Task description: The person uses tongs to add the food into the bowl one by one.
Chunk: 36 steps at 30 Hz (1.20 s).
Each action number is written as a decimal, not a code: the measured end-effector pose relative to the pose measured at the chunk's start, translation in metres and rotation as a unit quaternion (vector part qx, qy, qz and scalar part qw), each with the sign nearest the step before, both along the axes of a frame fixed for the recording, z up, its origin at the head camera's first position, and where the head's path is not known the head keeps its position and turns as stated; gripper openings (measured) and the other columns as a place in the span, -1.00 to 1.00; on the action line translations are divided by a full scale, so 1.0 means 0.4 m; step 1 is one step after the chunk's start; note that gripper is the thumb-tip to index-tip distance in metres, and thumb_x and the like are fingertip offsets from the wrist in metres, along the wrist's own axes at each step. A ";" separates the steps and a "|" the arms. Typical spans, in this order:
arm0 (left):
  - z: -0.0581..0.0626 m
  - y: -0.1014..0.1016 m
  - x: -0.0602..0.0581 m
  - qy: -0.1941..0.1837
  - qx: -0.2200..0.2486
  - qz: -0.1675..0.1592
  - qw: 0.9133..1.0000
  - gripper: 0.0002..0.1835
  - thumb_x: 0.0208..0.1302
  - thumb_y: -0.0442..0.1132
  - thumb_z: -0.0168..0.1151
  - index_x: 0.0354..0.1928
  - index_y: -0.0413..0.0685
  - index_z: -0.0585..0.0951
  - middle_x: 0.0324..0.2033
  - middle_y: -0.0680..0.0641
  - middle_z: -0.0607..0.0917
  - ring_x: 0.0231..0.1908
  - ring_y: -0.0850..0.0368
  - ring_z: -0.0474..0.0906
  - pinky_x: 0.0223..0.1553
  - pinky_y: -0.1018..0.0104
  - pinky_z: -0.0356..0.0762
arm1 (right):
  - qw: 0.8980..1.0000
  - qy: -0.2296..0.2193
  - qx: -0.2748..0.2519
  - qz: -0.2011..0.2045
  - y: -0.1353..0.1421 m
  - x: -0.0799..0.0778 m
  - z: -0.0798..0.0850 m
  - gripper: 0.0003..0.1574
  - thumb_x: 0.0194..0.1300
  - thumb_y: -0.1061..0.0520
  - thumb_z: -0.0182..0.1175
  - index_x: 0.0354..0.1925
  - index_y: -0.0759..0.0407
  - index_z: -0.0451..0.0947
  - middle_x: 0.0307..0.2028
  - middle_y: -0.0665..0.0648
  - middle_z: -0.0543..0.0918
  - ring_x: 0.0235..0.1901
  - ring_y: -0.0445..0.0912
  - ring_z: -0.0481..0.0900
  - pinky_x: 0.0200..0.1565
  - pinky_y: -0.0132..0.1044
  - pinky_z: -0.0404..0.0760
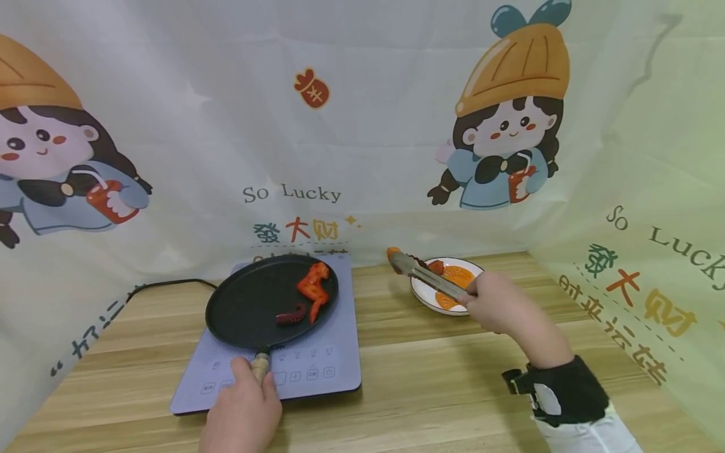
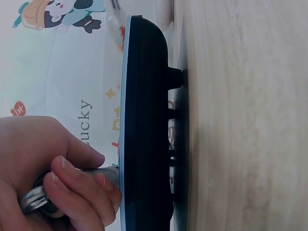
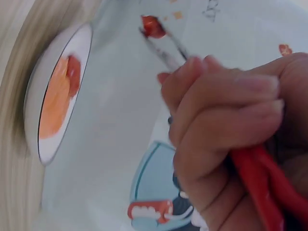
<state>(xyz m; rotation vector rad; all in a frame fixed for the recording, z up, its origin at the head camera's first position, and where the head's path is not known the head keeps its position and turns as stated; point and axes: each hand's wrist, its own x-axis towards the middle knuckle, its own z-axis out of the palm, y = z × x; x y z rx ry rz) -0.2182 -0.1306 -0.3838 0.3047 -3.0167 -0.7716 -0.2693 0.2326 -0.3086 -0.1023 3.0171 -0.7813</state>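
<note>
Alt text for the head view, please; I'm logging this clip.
A person's right grip holds metal tongs with an orange piece at their tips, near a white plate of orange food, while the left grip holds the handle of a black pan over a cooktop. A red chicken wing and a dark red tentacle lie in the pan.

The right hand (image 3: 224,118) curls its fingers round the red-handled tongs (image 3: 257,183), whose slim metal arms reach past the knuckles. Between their tips sits a glossy red piece of food (image 3: 154,27) (too blurred to say what kind). Well apart from it, a white dish (image 3: 36,89) with a dark rim stands on the wood-grained counter (image 3: 13,185), holding an orange slice (image 3: 55,106) and a reddish piece (image 3: 73,74) side by side. Behind hangs a pale printed cloth (image 3: 106,125) with a blue-clothed cartoon figure (image 3: 151,178).
</note>
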 end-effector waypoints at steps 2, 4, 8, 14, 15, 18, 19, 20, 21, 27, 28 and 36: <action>0.002 0.001 0.001 0.004 0.000 -0.002 1.000 -0.55 0.44 -0.09 -0.09 0.09 -0.34 0.12 -0.58 -0.25 0.50 -0.63 -0.05 0.45 -0.64 0.06 0.37 | 0.999 -0.009 -0.034 0.007 -0.015 0.001 -0.002 -0.74 0.41 0.15 0.09 -0.39 0.25 0.58 -0.68 0.08 0.43 -0.76 -0.16 0.31 -0.69 -0.37 0.28; 0.003 0.002 0.002 0.007 -0.001 -0.004 1.000 -0.55 0.44 -0.10 -0.08 0.08 -0.34 0.13 -0.58 -0.25 0.50 -0.63 -0.05 0.45 -0.64 0.06 0.38 | 0.997 -0.018 -0.072 0.012 -0.030 0.002 -0.006 -0.75 0.41 0.15 0.10 -0.37 0.25 0.58 -0.68 0.09 0.46 -0.78 -0.17 0.29 -0.71 -0.39 0.26; 0.004 0.004 0.002 0.011 -0.003 -0.007 1.000 -0.56 0.44 -0.09 -0.08 0.07 -0.34 0.14 -0.58 -0.26 0.51 -0.62 -0.06 0.46 -0.65 0.04 0.38 | 0.992 -0.020 -0.124 0.029 -0.063 0.003 -0.017 -0.72 0.43 0.15 0.09 -0.41 0.25 0.56 -0.67 0.08 0.45 -0.78 -0.19 0.25 -0.70 -0.40 0.24; 0.003 0.004 0.001 0.011 -0.003 -0.006 1.000 -0.56 0.44 -0.09 -0.08 0.07 -0.34 0.14 -0.58 -0.25 0.51 -0.63 -0.06 0.46 -0.66 0.05 0.37 | 0.981 -0.027 -0.175 0.072 -0.121 0.010 -0.040 -0.67 0.43 0.18 0.10 -0.50 0.25 0.54 -0.68 0.06 0.42 -0.80 -0.19 0.19 -0.72 -0.41 0.19; 0.003 0.004 0.001 0.011 -0.003 -0.006 1.000 -0.56 0.44 -0.09 -0.08 0.07 -0.34 0.14 -0.58 -0.25 0.51 -0.63 -0.06 0.46 -0.66 0.05 0.37 | 0.980 -0.029 -0.179 0.080 -0.131 0.012 -0.044 -0.70 0.42 0.18 0.11 -0.48 0.24 0.54 -0.68 0.06 0.43 -0.80 -0.19 0.19 -0.72 -0.42 0.18; 0.002 0.005 0.000 0.013 -0.003 -0.006 1.000 -0.56 0.44 -0.09 -0.08 0.07 -0.33 0.14 -0.58 -0.24 0.50 -0.63 -0.06 0.45 -0.66 0.05 0.37 | 0.977 -0.033 -0.184 0.103 -0.160 0.018 -0.056 -0.74 0.42 0.17 0.11 -0.43 0.21 0.56 -0.68 0.03 0.43 -0.80 -0.20 0.19 -0.74 -0.43 0.18; 0.002 0.005 0.000 0.013 -0.003 -0.006 1.000 -0.56 0.44 -0.09 -0.08 0.08 -0.33 0.14 -0.58 -0.24 0.50 -0.63 -0.06 0.45 -0.66 0.05 0.37 | 0.976 -0.033 -0.187 0.111 -0.170 0.020 -0.059 -0.74 0.42 0.17 0.11 -0.43 0.20 0.57 -0.68 0.02 0.44 -0.80 -0.20 0.20 -0.73 -0.43 0.19; 0.002 0.005 0.000 0.013 -0.004 -0.005 1.000 -0.55 0.44 -0.09 -0.08 0.08 -0.33 0.14 -0.58 -0.25 0.50 -0.63 -0.06 0.45 -0.66 0.05 0.37 | 0.974 -0.031 -0.188 0.119 -0.180 0.023 -0.062 -0.73 0.42 0.17 0.10 -0.43 0.20 0.56 -0.68 0.02 0.44 -0.80 -0.20 0.20 -0.73 -0.42 0.19; 0.002 0.004 0.000 0.013 -0.004 -0.005 1.000 -0.55 0.44 -0.08 -0.08 0.08 -0.33 0.14 -0.58 -0.25 0.51 -0.62 -0.07 0.46 -0.66 0.05 0.37 | 0.974 -0.027 -0.187 0.128 -0.190 0.025 -0.065 -0.73 0.43 0.17 0.10 -0.45 0.19 0.56 -0.67 0.03 0.44 -0.79 -0.21 0.21 -0.72 -0.42 0.19; 0.002 0.002 -0.001 0.004 -0.007 -0.001 1.000 -0.54 0.44 -0.07 -0.09 0.09 -0.33 0.14 -0.57 -0.26 0.52 -0.61 -0.08 0.47 -0.65 0.03 0.38 | 0.978 0.037 -0.137 0.153 -0.245 0.038 -0.082 -0.74 0.42 0.17 0.11 -0.45 0.15 0.52 -0.67 0.01 0.42 -0.74 -0.23 0.25 -0.68 -0.40 0.22; 0.002 0.002 -0.002 0.002 -0.008 -0.001 1.000 -0.54 0.44 -0.07 -0.09 0.09 -0.33 0.13 -0.56 -0.26 0.52 -0.61 -0.08 0.47 -0.65 0.03 0.39 | 0.980 0.056 -0.116 0.154 -0.253 0.038 -0.086 -0.75 0.41 0.17 0.12 -0.45 0.16 0.52 -0.68 -0.01 0.39 -0.73 -0.22 0.25 -0.67 -0.40 0.22; 0.001 -0.001 0.000 -0.003 -0.004 -0.001 1.000 -0.52 0.44 -0.08 -0.07 0.11 -0.35 0.12 -0.57 -0.27 0.52 -0.63 -0.07 0.47 -0.66 0.05 0.39 | 0.978 0.146 0.027 0.147 -0.294 0.039 -0.120 -0.77 0.34 0.13 0.21 -0.48 0.14 0.51 -0.66 -0.04 0.37 -0.65 -0.19 0.30 -0.58 -0.36 0.32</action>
